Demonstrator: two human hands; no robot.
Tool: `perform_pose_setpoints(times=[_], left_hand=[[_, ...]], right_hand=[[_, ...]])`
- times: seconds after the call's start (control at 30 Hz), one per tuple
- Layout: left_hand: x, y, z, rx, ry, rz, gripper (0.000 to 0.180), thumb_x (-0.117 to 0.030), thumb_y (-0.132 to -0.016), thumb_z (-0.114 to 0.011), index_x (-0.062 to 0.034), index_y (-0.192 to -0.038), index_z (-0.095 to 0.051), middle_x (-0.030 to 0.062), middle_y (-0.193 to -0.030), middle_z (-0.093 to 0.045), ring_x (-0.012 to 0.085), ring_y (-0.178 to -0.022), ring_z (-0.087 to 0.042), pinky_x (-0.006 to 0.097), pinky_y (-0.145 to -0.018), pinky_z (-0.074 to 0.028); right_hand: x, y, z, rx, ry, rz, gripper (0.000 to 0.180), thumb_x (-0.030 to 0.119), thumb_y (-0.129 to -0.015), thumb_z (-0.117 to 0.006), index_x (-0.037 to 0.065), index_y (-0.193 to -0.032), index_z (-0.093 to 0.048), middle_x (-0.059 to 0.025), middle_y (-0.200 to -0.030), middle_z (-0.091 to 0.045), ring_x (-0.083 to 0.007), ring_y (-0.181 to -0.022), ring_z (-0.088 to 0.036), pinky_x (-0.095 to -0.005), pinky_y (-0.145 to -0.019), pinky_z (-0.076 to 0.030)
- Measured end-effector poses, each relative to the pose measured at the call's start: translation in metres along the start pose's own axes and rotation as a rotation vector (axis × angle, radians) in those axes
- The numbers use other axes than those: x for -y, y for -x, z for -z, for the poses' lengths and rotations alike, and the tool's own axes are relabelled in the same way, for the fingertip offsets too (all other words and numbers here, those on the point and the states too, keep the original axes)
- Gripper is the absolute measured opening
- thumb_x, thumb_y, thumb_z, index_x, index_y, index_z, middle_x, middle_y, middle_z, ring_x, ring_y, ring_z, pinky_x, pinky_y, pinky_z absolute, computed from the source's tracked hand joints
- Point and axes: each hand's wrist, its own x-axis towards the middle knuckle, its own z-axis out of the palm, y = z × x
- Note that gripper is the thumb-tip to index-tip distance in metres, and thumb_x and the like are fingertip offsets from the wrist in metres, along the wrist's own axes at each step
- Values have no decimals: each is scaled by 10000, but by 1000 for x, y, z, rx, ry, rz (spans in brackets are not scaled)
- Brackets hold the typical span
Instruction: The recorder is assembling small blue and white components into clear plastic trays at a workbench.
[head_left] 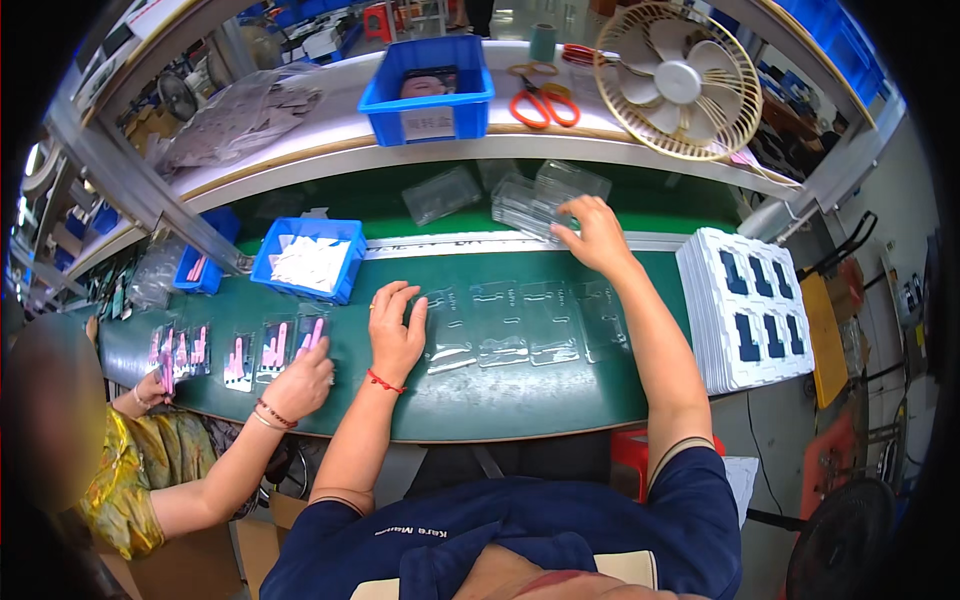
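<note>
My right hand [597,234] reaches to the right end of a stack of clear plastic blister shells [522,205] at the back of the green bench. Its thumb and fingertips are apart at the stack's edge, and no shell shows lifted in it. Several more clear shells lie in a row in front of me, among them a left one [450,332] and a middle one [502,330]. Beside the left shell, my left hand [397,325] hovers or rests with its fingers loosely bent and apart, holding nothing visible.
A co-worker's hand [304,380] on the left touches one of several pink-and-black packs [238,362]. A blue bin of white slips [310,260] stands behind them. White foam trays [745,310] are stacked at right. The shelf [330,135] holds a blue bin, scissors and a fan [680,80].
</note>
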Motion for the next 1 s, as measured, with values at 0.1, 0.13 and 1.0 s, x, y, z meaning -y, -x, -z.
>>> perform_pose_setpoints(times=[0.1, 0.13, 1.0], left_hand=[[-1, -4, 3, -16, 43, 43, 177, -120, -815, -657, -7, -950, -641, 154, -1016, -599, 308, -945, -576, 372, -835, -444], [0, -4, 5, -23, 38, 51, 177, -120, -815, -657, -7, -950, -641, 154, -1016, -599, 308, -945, -576, 372, -835, -444], [-11, 13, 61, -319, 913, 611, 582, 15, -890, -537, -61, -1393, -254, 190, -1127, -564, 230, -902, -639, 314, -755, -559]], right_hand=[[1, -35, -21, 153, 161, -120, 258, 253, -737, -721, 54, -884, -650, -132, -924, -631, -316, -947, -568, -421, -833, -435], [6, -41, -24, 159, 158, -110, 258, 253, -737, -721, 54, -884, -650, -132, -924, -631, -316, -947, -568, -421, -833, -435], [110, 29, -63, -9, -161, 97, 252, 171, -711, -736, 51, -889, -605, -94, -924, -574, -300, -936, -523, -394, -815, -413]])
